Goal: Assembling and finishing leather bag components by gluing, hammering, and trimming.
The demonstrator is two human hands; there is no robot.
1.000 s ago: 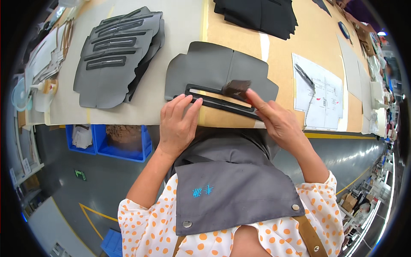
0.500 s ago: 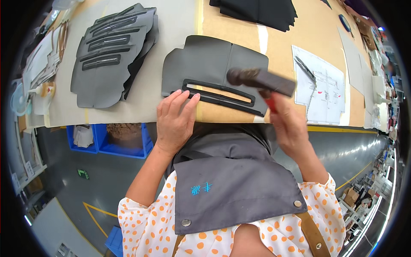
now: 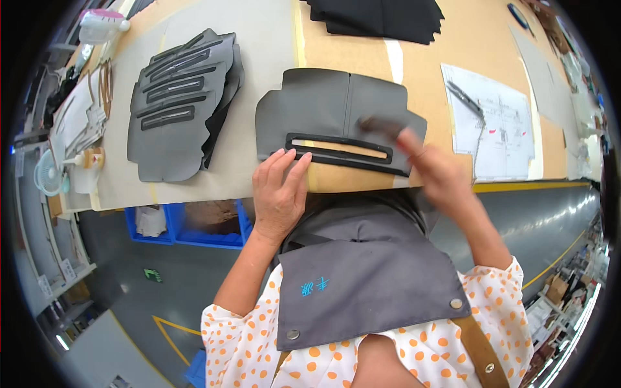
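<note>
A dark grey leather-like panel [image 3: 314, 107] lies at the table's front edge. Along its near side runs a long slot framed by a black strip [image 3: 339, 141]. My left hand [image 3: 282, 187] rests on the panel's near edge, fingertips stretched out beside the left end of the slot. Wrapped round a red handle, my right hand [image 3: 441, 173] grips a hammer [image 3: 383, 127]. The dark hammer head is smeared by motion and hovers over the right part of the panel, near the slot. Whether it touches the panel I cannot tell.
Similar slotted panels [image 3: 171, 145] lie overlapped at left. Black sheets [image 3: 381, 22] are stacked at the far side. A paper drawing [image 3: 501, 145] with a cutter knife [image 3: 467, 100] lies at right. Bottles [image 3: 87, 165] stand at the left edge; blue bins [image 3: 210, 236] sit below.
The hammer has swung lower and blurred, its head now less broadside. My left hand keeps its place on the panel. The whole view has shifted slightly, showing more of the table's left side.
</note>
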